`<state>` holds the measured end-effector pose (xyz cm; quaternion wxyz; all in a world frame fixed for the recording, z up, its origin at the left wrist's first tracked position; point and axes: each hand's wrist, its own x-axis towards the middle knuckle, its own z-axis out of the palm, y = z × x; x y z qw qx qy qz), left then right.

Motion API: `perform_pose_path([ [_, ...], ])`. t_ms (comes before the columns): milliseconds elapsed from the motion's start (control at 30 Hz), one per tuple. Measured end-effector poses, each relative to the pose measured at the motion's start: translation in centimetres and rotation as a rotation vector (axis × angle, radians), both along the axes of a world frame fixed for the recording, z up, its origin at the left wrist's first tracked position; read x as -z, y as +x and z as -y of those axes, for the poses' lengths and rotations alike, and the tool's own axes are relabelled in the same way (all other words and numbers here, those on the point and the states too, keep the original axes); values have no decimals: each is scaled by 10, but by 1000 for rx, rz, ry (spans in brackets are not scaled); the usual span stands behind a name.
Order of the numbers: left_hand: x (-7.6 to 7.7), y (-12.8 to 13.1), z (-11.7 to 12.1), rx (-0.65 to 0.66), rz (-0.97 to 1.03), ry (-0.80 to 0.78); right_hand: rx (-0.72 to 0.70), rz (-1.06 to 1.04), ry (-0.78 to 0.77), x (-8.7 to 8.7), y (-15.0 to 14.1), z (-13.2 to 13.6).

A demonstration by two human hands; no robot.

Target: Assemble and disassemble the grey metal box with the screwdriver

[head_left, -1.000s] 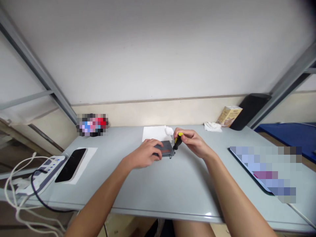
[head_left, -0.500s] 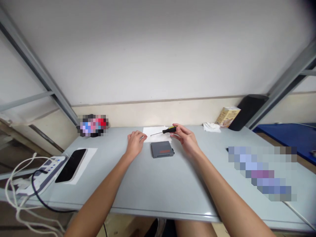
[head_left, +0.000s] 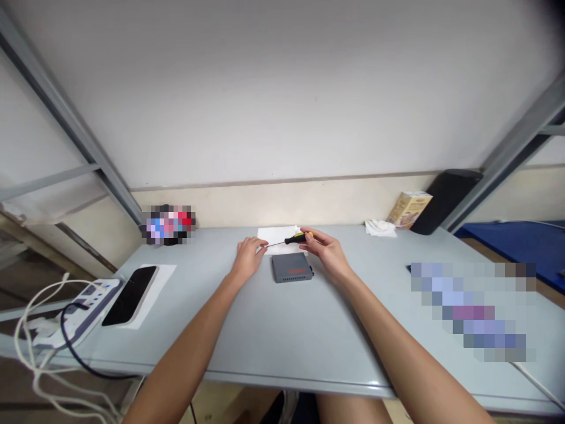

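Note:
My right hand (head_left: 326,253) holds a black and yellow screwdriver (head_left: 298,238) by its handle, the thin shaft pointing left and slightly down. At the shaft's tip, the thumb and fingers of my left hand (head_left: 249,256) are pinched together; whatever lies between them is too small to make out. Below the screwdriver, a dark grey flat box-shaped device (head_left: 291,267) with red lettering and a row of vent slots rests on the desk. A sheet of white paper (head_left: 276,232) lies behind the device, partly covered by the hands and the tool.
On the left lie a smartphone (head_left: 130,295) on white paper and a power strip (head_left: 90,309) with looping cables. A carton (head_left: 410,210), a crumpled tissue (head_left: 380,228) and a black speaker-like object (head_left: 448,201) stand at the back right. Blurred-out items occupy the right and back left.
My hands have come closer together. The screwdriver has shifted left and slightly down, and its tip, apart from my left fingers before, now meets them. The device stays put.

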<state>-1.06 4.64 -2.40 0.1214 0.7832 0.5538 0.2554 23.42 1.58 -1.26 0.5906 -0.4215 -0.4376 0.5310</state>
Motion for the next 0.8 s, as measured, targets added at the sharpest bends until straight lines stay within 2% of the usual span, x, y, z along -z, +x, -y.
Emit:
perform_pose_path([
  [333, 5, -1, -4, 2, -14, 19, 0, -13, 27, -2, 0, 1],
  [467, -2, 0, 0, -18, -35, 25, 74, -65, 40, -1, 5, -3],
  [600, -20, 9, 19, -31, -43, 107, 176, -146, 12, 0, 12, -8],
  [700, -28, 20, 41, 38, -16, -2, 242, -203, 9, 1, 19, -12],
  [800, -30, 27, 59, 116, -43, -96, 289, -242, 8, 3, 26, -15],
])
